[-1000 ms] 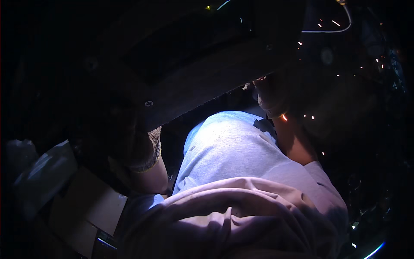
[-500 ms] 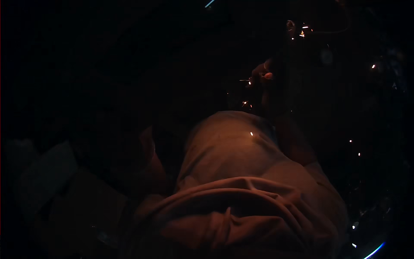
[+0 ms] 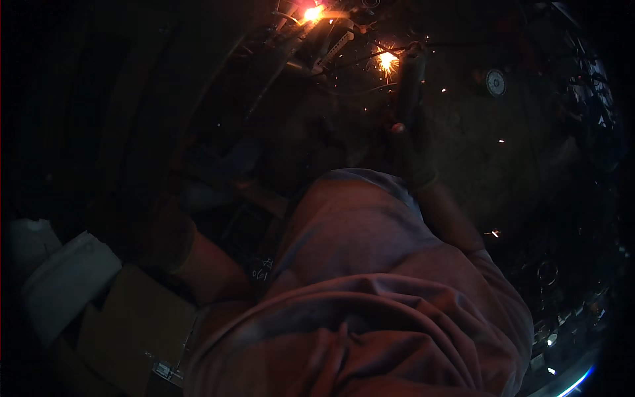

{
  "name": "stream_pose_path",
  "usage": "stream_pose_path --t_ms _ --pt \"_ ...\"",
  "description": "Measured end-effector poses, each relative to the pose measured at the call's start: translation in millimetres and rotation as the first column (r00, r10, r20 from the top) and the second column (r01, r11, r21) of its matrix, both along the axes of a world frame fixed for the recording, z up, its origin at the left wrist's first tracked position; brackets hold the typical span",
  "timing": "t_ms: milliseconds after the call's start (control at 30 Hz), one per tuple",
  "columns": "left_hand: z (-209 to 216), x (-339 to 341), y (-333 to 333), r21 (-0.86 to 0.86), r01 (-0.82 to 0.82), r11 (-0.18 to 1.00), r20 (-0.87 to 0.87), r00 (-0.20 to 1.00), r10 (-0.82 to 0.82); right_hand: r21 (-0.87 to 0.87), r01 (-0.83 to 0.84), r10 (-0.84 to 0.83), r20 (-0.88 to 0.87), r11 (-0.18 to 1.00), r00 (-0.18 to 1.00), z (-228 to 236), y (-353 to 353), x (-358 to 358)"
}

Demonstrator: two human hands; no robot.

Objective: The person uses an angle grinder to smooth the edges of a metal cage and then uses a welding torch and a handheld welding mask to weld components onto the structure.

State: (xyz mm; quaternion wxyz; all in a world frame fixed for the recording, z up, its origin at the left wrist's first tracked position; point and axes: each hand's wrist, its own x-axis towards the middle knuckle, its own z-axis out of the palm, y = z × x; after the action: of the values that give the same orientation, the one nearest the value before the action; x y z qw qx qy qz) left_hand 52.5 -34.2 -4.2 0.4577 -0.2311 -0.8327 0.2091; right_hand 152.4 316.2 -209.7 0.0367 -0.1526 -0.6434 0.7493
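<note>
My right hand [image 3: 411, 142], dark and seemingly gloved, reaches forward beyond my knees. It is closed round the thick dark handle of a welding electrode holder [image 3: 411, 79]; a thin rod runs leftward from its tip. A burst of sparks [image 3: 387, 61] glows beside that tip. Farther left, an orange-white glow [image 3: 312, 13] lights a metal workpiece [image 3: 334, 51] with a perforated strip. My left forearm [image 3: 215, 264] stretches forward on the left into a dark glove cuff. The left hand [image 3: 159, 221] is lost in shadow, its fingers hidden.
A pale round disc [image 3: 495, 83] lies on the dark floor at the right. At lower left are a brown cardboard piece [image 3: 139, 324] and a whitish block-like thing [image 3: 73, 284]. Shiny scraps [image 3: 562, 324] are at the right rim. Loose sparks fly about.
The scene has brightened from near darkness. A strong glow and a spark burst now show at the top. The holder, cardboard and disc stand out more clearly.
</note>
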Motion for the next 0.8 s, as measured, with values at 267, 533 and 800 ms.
stream_pose_path --t_ms 267,533,800 --pt "6 -7 -9 0.055 0.064 0.996 0.052 0.996 -0.067 -0.024 -0.123 0.123 -0.008 0.992 0.992 30 -6 -15" --pt "12 -10 0 -0.089 -0.014 0.996 0.084 0.996 0.021 0.04 -0.185 0.181 0.084 0.982 0.98 29 -3 -19" --pt "8 -9 -2 -0.048 0.015 0.999 0.096 0.995 -0.011 0.122 -0.202 0.194 0.071 0.972 0.978 19 -4 -16"
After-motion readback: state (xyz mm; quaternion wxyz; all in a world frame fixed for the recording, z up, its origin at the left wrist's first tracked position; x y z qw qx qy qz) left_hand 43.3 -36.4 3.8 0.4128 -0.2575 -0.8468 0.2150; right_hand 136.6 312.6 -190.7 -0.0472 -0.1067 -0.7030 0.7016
